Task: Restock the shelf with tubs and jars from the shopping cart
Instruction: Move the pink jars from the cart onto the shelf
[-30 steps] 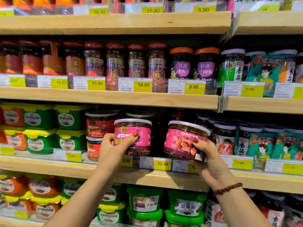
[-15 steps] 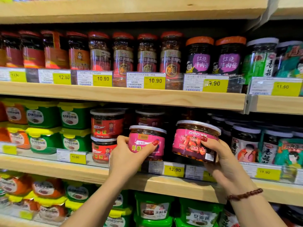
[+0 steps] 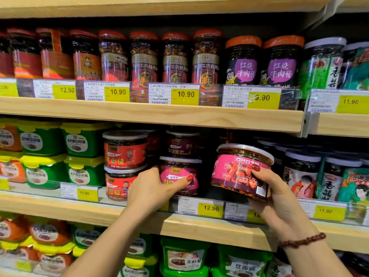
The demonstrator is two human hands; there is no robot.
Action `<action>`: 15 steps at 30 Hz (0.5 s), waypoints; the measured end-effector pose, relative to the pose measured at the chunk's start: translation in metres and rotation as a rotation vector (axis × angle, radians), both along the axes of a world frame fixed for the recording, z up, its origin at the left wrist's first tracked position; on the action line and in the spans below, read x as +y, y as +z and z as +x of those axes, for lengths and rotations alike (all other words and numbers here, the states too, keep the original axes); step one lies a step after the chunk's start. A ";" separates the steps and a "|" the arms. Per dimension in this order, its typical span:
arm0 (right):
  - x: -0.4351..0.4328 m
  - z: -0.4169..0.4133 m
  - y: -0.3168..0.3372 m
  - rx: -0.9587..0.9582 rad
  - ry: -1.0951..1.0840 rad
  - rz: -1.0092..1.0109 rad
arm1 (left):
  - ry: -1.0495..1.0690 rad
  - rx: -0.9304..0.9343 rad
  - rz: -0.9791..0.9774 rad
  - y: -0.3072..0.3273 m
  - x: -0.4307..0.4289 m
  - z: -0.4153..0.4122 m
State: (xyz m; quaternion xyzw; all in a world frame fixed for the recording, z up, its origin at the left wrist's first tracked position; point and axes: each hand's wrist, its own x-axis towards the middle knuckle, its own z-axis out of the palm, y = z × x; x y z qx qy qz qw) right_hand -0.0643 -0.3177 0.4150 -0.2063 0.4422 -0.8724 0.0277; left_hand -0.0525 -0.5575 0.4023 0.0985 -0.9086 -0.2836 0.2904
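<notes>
My left hand (image 3: 148, 185) grips a pink-labelled tub (image 3: 180, 175) that stands on the middle shelf (image 3: 139, 214), under a darker tub of the same kind (image 3: 182, 143). My right hand (image 3: 273, 194) holds a second pink-labelled tub (image 3: 240, 170), tilted, in front of a dark gap in the same shelf row. Its thumb lies across the label and its fingers reach under the base. The shopping cart is out of view.
Red-labelled tubs (image 3: 124, 149) stack just left of my left hand, green tubs (image 3: 83, 139) further left. Dark jars with white lids (image 3: 301, 170) stand right of the gap. Tall jars fill the upper shelf (image 3: 159, 114); price tags line a clear rail (image 3: 209, 208).
The view has moved closer to the shelf. My left hand's tub has gone back into the row and sits on the shelf. The right tub stays tilted before the gap.
</notes>
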 end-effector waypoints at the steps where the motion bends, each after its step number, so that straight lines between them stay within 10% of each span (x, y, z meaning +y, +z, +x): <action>1: 0.000 0.001 0.000 0.001 0.001 0.005 | -0.015 -0.017 0.001 0.001 -0.001 -0.001; 15: -0.002 0.008 0.001 0.025 -0.005 0.079 | -0.060 -0.226 0.007 0.012 -0.014 -0.007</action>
